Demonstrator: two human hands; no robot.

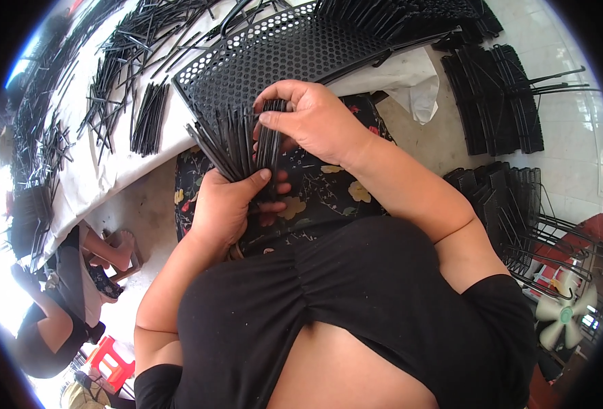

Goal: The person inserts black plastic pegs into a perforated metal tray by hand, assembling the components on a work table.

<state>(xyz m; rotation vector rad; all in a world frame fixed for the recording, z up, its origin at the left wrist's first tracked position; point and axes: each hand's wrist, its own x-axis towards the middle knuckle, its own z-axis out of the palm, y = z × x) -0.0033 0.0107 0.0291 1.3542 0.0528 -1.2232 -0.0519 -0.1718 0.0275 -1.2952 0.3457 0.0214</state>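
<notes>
"Where are those black sticks?"
"By the perforated tray's near edge; left hand clamping lower ends, right hand curled round some tops!"
"The danger?"
"If the left thumb loosens, the fanned ones could spill!"

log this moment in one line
left hand: holding black stick bundle, lower end | right hand: holding upper end | perforated black panel: beyond hands | more sticks: on table
</notes>
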